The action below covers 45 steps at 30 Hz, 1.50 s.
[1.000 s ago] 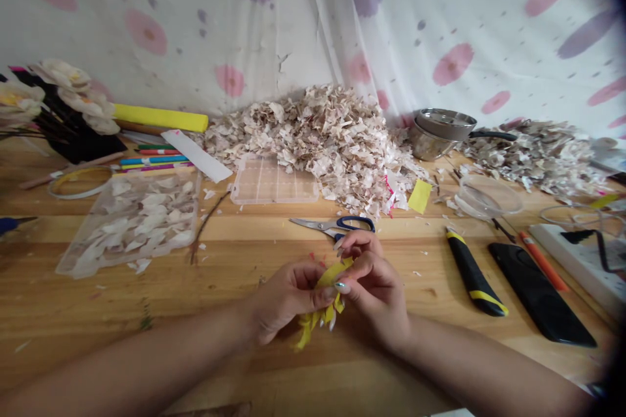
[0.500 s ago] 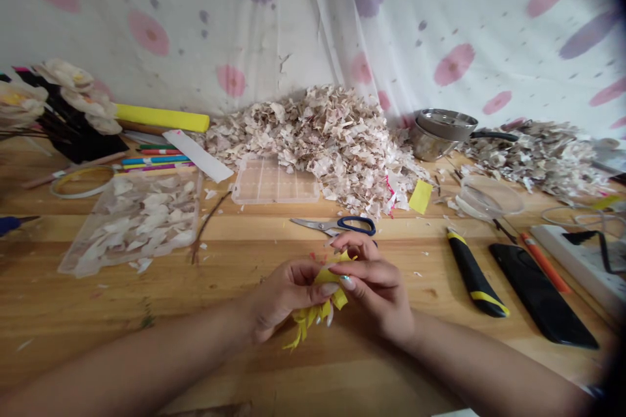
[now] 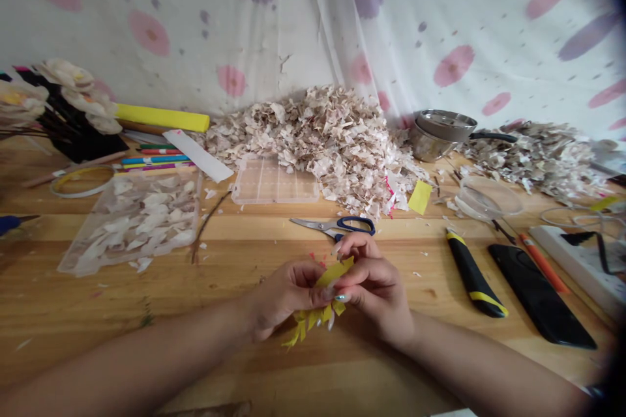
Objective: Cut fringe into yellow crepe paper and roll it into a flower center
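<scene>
A strip of yellow paper (image 3: pixel 334 271), its lower edge cut into fringes, is held between both hands above the wooden table. My left hand (image 3: pixel 293 296) pinches it between thumb and fingers, with the fringe hanging below. From the other side, my right hand (image 3: pixel 376 287) pinches the strip's upper right part with thumb and index finger, close to the left thumb; its other fingers are curled higher up. Just beyond the hands lie scissors (image 3: pixel 355 226) with blue handles, blades pointing left. Part of the strip is hidden behind the fingers.
Left stands a clear tray (image 3: pixel 73 254) with pale petal-like flakes. Behind are a large heap of flakes (image 3: pixel 337 143), a plastic organizer (image 3: pixel 276 181) and a metal pot (image 3: pixel 435 140). On the right lie a utility knife (image 3: pixel 474 273), a black phone (image 3: pixel 540 296) and a power strip (image 3: pixel 577 267).
My right thumb and index finger have shifted slightly left and down along the yellow paper, toward the left thumb. More of the strip's upper edge shows now. My left hand stays nearly still.
</scene>
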Motion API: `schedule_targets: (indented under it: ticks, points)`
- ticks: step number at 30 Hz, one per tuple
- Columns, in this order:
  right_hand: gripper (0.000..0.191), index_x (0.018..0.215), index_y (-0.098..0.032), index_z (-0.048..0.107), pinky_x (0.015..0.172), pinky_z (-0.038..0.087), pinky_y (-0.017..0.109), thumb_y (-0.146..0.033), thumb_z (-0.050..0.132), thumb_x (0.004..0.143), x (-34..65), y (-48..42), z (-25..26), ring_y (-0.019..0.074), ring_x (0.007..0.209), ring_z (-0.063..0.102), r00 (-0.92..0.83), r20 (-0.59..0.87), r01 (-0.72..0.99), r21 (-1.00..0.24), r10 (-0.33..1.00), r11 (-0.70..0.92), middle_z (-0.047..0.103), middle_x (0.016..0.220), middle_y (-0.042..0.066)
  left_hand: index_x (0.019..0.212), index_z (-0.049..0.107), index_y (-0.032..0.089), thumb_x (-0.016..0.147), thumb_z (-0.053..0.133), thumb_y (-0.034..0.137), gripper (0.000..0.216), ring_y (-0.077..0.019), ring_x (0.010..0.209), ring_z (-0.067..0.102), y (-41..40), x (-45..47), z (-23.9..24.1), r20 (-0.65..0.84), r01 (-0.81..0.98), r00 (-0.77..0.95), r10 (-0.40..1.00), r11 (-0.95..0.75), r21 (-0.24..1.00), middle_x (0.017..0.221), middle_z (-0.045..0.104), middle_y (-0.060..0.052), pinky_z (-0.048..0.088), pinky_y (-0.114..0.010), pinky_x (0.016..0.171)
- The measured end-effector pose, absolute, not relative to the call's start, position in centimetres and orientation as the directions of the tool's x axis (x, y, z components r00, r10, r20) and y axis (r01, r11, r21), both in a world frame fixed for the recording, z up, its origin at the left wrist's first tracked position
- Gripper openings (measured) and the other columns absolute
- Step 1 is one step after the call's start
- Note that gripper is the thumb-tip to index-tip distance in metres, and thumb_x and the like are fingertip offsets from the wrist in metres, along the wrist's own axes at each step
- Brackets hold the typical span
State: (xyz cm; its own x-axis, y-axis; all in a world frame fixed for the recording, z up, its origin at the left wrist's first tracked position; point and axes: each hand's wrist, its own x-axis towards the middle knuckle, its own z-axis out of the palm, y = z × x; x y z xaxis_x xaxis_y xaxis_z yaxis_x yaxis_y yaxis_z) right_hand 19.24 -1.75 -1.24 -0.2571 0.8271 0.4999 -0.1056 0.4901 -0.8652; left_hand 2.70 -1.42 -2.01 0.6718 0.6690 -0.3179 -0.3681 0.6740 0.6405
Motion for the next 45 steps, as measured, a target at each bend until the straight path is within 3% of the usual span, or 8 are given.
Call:
schedule_targets:
  ticks: [6,11,15,20,28,35,45]
  points:
    - [0.008,0.076,-0.026,0.071,0.075,0.047,0.031,-0.033,0.068,0.08,19.2,-1.7,-0.7,0.0176,0.092,0.054,-0.367,0.613,-0.021,-0.758,0.7,0.652,0.058,0.098,0.005,0.071,0.071,0.011,0.063,0.081,0.032,0.024,-0.009,0.055,0.058,-1.3,2.1,-2.3,-0.306,-0.357,0.732,0.608,0.726,0.588,0.063,0.065,-0.001,0.043,-0.018,0.056]
    - [0.012,0.082,-0.022,0.072,0.075,0.047,0.033,-0.031,0.064,0.084,19.2,-2.0,-0.5,0.0177,0.09,0.056,-0.438,0.634,0.023,-0.701,0.637,0.713,0.056,0.098,0.007,0.06,0.064,0.011,0.054,0.087,0.033,0.033,-0.0056,0.049,0.049,-1.2,2.3,-2.7,-0.311,-0.252,0.766,0.562,0.708,0.66,0.056,0.058,0.001,0.034,-0.017,0.049]
    - [0.013,0.093,-0.024,0.072,0.078,0.047,0.035,-0.023,0.061,0.085,19.4,-2.0,-0.5,0.0194,0.095,0.057,-0.402,0.642,0.111,-0.674,0.653,0.73,0.06,0.104,0.007,0.061,0.063,0.013,0.053,0.087,0.033,0.033,-0.0064,0.054,0.049,-1.4,2.7,-2.8,-0.333,-0.289,0.695,0.637,0.672,0.682,0.058,0.056,0.002,0.034,-0.017,0.053]
    - [0.018,0.095,-0.027,0.071,0.093,0.043,0.041,-0.018,0.056,0.089,19.5,-1.9,-1.0,0.0216,0.109,0.056,-0.325,0.583,0.178,-0.736,0.745,0.653,0.061,0.122,0.005,0.065,0.066,0.014,0.06,0.083,0.036,0.029,-0.0091,0.056,0.05,-1.4,2.9,-2.4,-0.337,-0.318,0.605,0.721,0.607,0.729,0.059,0.059,0.002,0.036,-0.021,0.056]
    - [0.025,0.103,-0.032,0.069,0.102,0.036,0.044,-0.023,0.047,0.094,19.4,-2.1,-0.8,0.0225,0.126,0.046,-0.3,0.489,0.097,-0.839,0.819,0.536,0.05,0.138,-0.001,0.082,0.075,0.017,0.067,0.079,0.035,0.024,-0.0164,0.076,0.061,-1.5,2.7,-2.4,-0.268,-0.353,0.61,0.746,0.559,0.751,0.08,0.073,-0.003,0.041,-0.027,0.076]
    - [0.024,0.095,-0.031,0.07,0.105,0.031,0.046,-0.028,0.046,0.094,19.1,-2.1,-1.1,0.0227,0.127,0.045,-0.256,0.43,0.001,-0.895,0.866,0.445,0.052,0.137,-0.001,0.081,0.076,0.019,0.067,0.079,0.035,0.022,-0.0151,0.076,0.062,-1.4,2.7,-2.2,-0.285,-0.336,0.596,0.751,0.555,0.761,0.079,0.074,-0.002,0.042,-0.025,0.075]
    - [0.014,0.072,-0.025,0.069,0.102,0.036,0.045,-0.033,0.066,0.082,18.9,-2.1,-1.6,0.0242,0.12,0.051,-0.176,0.328,-0.091,-0.944,0.928,0.316,0.061,0.125,0.003,0.074,0.076,0.017,0.068,0.078,0.038,0.022,-0.0143,0.07,0.058,-1.4,2.9,-2.0,-0.244,-0.299,0.608,0.755,0.503,0.811,0.071,0.071,-0.002,0.041,-0.025,0.069]
